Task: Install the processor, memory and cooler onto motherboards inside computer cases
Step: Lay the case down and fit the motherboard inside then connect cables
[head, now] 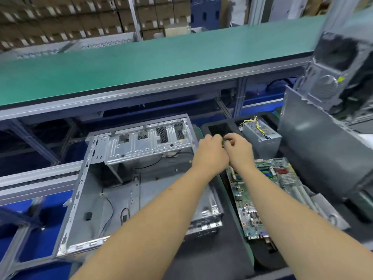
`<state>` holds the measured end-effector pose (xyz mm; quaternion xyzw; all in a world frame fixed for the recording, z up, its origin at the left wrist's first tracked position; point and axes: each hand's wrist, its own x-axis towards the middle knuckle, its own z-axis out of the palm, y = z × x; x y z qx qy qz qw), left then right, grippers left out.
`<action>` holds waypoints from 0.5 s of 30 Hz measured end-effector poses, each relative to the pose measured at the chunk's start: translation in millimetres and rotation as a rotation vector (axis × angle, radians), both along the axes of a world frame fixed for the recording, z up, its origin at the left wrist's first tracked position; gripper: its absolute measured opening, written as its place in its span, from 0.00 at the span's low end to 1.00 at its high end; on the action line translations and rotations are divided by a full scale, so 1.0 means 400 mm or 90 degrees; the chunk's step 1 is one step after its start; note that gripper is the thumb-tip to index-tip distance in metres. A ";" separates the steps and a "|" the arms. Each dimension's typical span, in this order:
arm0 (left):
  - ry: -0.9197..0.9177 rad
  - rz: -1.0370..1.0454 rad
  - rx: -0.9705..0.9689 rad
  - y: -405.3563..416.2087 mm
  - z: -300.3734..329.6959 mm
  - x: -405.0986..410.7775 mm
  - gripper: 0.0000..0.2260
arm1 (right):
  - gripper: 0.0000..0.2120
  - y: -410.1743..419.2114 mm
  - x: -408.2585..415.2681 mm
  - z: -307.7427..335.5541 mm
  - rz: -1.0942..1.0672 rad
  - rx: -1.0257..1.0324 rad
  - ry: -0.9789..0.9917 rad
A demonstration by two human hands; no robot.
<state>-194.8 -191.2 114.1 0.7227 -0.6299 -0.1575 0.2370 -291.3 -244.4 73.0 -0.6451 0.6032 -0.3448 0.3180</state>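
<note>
Green, small and blurred, a part (224,140) sits pinched between left hand (211,151) and right hand (239,147), fingers curled, far of the green motherboard (260,195) right of the open grey steel case (113,178). Check orientation before seating.

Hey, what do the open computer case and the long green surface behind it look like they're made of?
The open computer case looks like bare sheet metal, probably steel: pale grey, dully reflective, with stamped ribs, punched holes and folded edges. The long green surface looks like a matte rubber or vinyl mat on a bench: flat, even colour, no glare, with a dark edge strip over a silvery metal frame. Which of the two it is cannot be told.
</note>
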 end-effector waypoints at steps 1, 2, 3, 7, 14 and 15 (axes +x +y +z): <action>0.032 0.002 0.039 -0.010 -0.004 -0.035 0.13 | 0.16 -0.010 -0.044 -0.020 -0.013 0.023 0.061; 0.074 0.009 0.077 -0.023 -0.012 -0.070 0.12 | 0.18 -0.018 -0.087 -0.041 -0.013 0.045 0.126; 0.114 0.018 0.110 -0.037 -0.023 -0.102 0.12 | 0.18 -0.022 -0.128 -0.064 -0.007 0.064 0.190; 0.187 0.110 0.235 -0.080 -0.093 -0.199 0.19 | 0.24 -0.016 -0.281 -0.151 -0.045 0.152 0.375; 0.249 0.232 0.376 -0.059 -0.217 -0.230 0.26 | 0.40 -0.020 -0.428 -0.223 -0.078 0.261 0.419; 0.258 0.239 0.386 -0.056 -0.223 -0.231 0.26 | 0.41 -0.020 -0.434 -0.227 -0.081 0.267 0.414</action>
